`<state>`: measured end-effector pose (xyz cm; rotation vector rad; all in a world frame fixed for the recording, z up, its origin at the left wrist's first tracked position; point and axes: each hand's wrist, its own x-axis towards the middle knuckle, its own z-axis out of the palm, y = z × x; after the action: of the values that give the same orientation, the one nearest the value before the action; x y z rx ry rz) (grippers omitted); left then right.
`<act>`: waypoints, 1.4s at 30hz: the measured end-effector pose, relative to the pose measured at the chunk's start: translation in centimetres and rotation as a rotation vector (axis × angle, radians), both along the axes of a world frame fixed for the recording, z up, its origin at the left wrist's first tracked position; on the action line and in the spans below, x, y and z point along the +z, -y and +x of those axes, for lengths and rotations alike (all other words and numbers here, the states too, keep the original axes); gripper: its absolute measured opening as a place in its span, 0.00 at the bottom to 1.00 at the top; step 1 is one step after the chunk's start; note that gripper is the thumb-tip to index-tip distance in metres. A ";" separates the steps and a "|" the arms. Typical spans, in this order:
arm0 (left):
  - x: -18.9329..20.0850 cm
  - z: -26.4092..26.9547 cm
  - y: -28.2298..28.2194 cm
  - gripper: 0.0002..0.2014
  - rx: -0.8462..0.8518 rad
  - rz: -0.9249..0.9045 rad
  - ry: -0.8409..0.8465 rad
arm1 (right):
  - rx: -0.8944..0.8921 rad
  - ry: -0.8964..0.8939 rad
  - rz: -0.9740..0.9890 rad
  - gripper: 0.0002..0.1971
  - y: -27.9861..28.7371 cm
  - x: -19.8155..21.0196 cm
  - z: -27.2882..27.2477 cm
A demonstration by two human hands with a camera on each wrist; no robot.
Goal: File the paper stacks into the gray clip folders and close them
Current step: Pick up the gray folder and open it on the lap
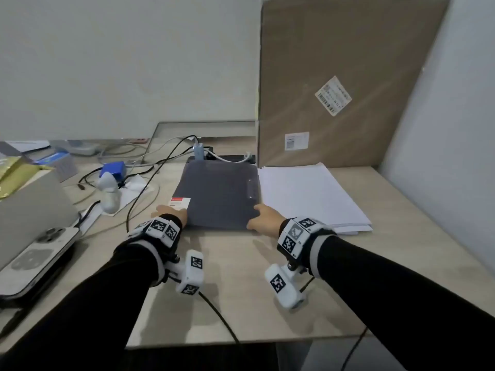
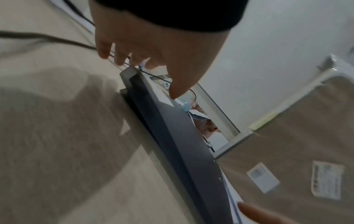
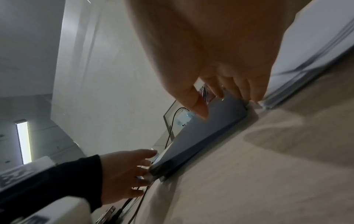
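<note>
- A closed gray clip folder (image 1: 218,195) is seen lying flat on the beige desk (image 1: 241,290), a red-and-white label (image 1: 180,202) at its near left corner.
- The folder's near left corner is touched by the left hand (image 1: 171,211); the fingers (image 2: 122,59) are extended, only lightly bent, with the thumb above the label, and nothing is clasped.
- The near right corner is met by the right hand (image 1: 263,218): the thumb lies on the cover and the fingers (image 3: 247,89) reach down along the right edge; whether the cover is pinched cannot be told.
- A white paper stack (image 1: 310,196) is found just beside the folder, on its right.
- A large cardboard sheet (image 1: 348,76) is leaned against the wall behind.
</note>
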<state>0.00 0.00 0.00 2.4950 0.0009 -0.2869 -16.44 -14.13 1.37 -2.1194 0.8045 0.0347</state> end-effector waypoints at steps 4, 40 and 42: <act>0.8 0.8 -0.5 0.20 -0.027 0.033 0.003 | -0.004 -0.055 0.024 0.31 0.1 -0.8 0.6; 1.9 -30.9 3.2 0.10 -0.762 -0.513 -0.402 | -0.633 0.755 0.273 0.19 6.6 -1.4 -35.2; 0.6 -32.8 3.8 0.18 -0.784 -0.428 -0.388 | -0.682 0.745 0.253 0.18 6.5 -2.2 -37.7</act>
<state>-32.84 -3.75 0.63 1.8764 -0.7996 -0.9719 -54.10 -20.64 -0.85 -1.3592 0.9373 -0.9047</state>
